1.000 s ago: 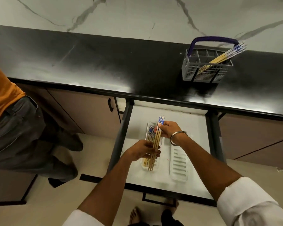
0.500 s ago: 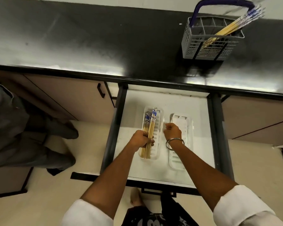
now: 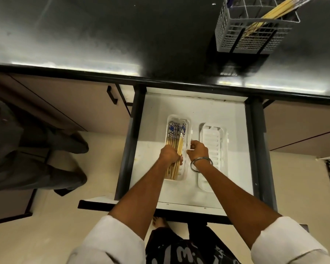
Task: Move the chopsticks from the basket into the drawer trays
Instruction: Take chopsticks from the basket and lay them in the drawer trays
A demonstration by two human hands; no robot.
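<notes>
The white drawer is pulled out below the black counter. Two clear trays lie in it side by side. The left tray holds a bundle of wooden chopsticks with blue-patterned tops. My left hand grips that bundle near its middle, low in the tray. Just to its right, my right hand is curled at the left tray's right rim, a metal bangle on its wrist; whether it holds the rim is unclear. The right tray has no chopsticks in it. More chopsticks lean in the grey basket on the counter.
The black countertop spans the top of the view. Another person's grey-trousered legs are at the left on the beige floor. Cabinet doors with a black handle flank the drawer. My bare foot shows under the drawer front.
My left hand has lowered the bundle of chopsticks down into the left tray. My right hand let go of the bundle's top and dropped to the tray's right rim. My view tilted down.
</notes>
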